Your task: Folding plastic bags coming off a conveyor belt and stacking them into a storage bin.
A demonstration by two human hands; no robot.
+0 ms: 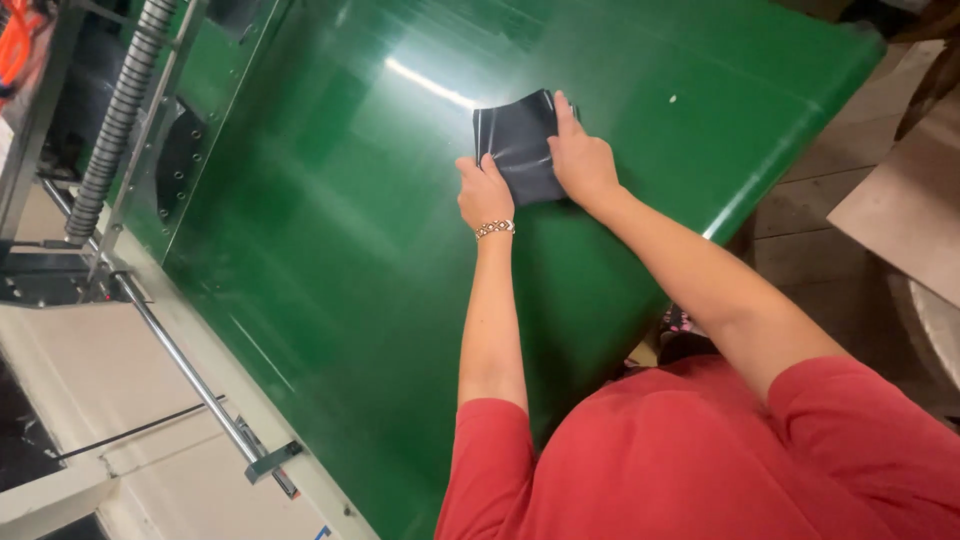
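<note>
While I am pressing the dark folded cloth piece (520, 145) flat on the glossy green belt surface (330, 250), my left hand (484, 192) is pinching its near-left edge and my right hand (580, 160) is lying on its right side, fingers spread, not clenched. Because the surface is looking slick, the cloth could be sliding or unfolding if my grip is pressing unevenly. My beaded bracelet (495, 229) is hanging close to the belt and could be catching. The ribbed grey hose (118, 120) is sitting well apart, far left.
</note>
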